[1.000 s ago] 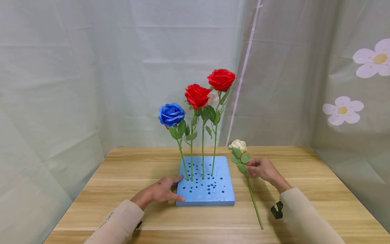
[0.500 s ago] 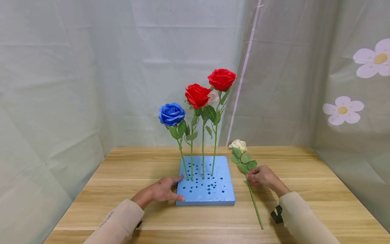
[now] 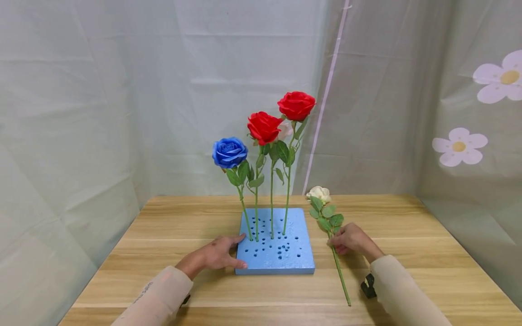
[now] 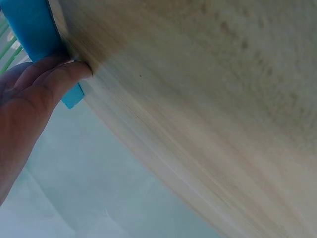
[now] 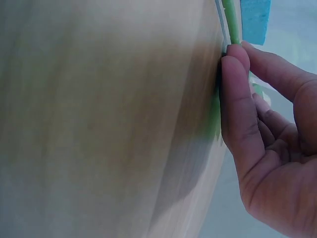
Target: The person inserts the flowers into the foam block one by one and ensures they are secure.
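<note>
A blue foam block [image 3: 291, 263] full of small holes stands on the table, with two red roses [image 3: 297, 106], a blue rose [image 3: 230, 153] and a pale rose [image 3: 285, 131] upright in it. My left hand [image 3: 218, 253] rests against the block's left side, thumb and forefinger spread along it; the wrist view shows its thumb [image 4: 74, 72] at the block's edge. Right of the block lies a white rose [image 3: 319, 194], its bloom toward the back. My right hand [image 3: 351, 240] pinches its green stem [image 5: 231, 20] just below the leaves, between thumb and finger.
The wooden table [image 3: 183, 294] ends at a pale curtain [image 3: 191, 90] behind and at the sides. White flower shapes [image 3: 458, 147] are printed on the right curtain. The upright roses rise well above the block.
My right hand has slid down the white rose from its leaves to the stem, toward me. The rose has barely shifted. My left hand and the block stay put.
</note>
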Demonstrator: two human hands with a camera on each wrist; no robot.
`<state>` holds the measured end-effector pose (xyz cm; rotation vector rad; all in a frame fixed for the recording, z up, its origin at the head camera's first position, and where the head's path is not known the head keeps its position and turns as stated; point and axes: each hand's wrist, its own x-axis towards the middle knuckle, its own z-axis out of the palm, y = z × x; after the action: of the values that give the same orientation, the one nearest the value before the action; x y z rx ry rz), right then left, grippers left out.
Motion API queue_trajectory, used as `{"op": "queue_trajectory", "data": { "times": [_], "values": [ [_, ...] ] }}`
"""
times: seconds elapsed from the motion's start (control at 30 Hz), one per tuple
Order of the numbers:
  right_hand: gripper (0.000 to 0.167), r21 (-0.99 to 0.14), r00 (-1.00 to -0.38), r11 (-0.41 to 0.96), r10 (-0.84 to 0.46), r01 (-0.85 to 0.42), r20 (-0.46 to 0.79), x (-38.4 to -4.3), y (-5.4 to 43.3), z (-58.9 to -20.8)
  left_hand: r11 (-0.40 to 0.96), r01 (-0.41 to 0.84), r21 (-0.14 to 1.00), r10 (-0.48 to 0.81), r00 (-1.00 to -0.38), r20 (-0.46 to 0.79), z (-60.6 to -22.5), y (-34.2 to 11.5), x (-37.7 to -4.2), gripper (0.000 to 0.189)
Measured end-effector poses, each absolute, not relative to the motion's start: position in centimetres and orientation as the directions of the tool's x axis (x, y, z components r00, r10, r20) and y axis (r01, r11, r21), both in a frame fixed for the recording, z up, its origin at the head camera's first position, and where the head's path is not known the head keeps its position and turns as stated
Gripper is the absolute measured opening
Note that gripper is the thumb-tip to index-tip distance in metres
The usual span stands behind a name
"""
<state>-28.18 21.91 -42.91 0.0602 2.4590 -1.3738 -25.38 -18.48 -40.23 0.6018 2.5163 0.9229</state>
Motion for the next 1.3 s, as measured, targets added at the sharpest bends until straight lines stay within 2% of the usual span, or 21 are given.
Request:
{"op": "queue_trajectory", "data": {
  "times": [0.2, 0.4, 0.83, 0.93, 1.13, 1.3],
  "values": [
    [0.012, -0.828, -0.925, 0.497, -0.118, 0.26, -0.362, -28.1, 21.9, -42.8, 0.689, 0.268, 0.673, 0.521, -0.829, -0.202, -40.2, -18.5, -25.4, 0.095],
    [0.006, -0.856, -0.908, 0.447, -0.188, 0.262, -0.375, -27.8, 22.2, -42.8, 0.686, 0.267, 0.677, 0.521, -0.829, -0.202, -40.3, -18.5, -25.4, 0.095],
    [0.01, -0.902, -0.933, 0.41, -0.252, 0.137, -0.257, -27.8, 21.8, -41.8, 0.695, 0.259, 0.671, 0.508, -0.837, -0.203, -40.3, -18.4, -25.2, 0.094],
    [0.016, -0.912, -0.939, 0.39, -0.248, 0.128, -0.238, -27.7, 21.8, -41.3, 0.696, 0.252, 0.673, 0.506, -0.837, -0.209, -40.3, -18.4, -25.2, 0.094],
    [0.014, -0.915, -0.953, 0.39, -0.223, 0.108, -0.207, -28.0, 21.9, -40.1, 0.694, 0.247, 0.676, 0.504, -0.838, -0.211, -40.3, -18.4, -25.2, 0.095],
    [0.021, -0.92, -0.965, 0.382, -0.197, 0.087, -0.173, -28.2, 22.1, -38.9, 0.694, 0.25, 0.675, 0.506, -0.836, -0.211, -40.2, -18.5, -25.2, 0.094]
  ]
}}
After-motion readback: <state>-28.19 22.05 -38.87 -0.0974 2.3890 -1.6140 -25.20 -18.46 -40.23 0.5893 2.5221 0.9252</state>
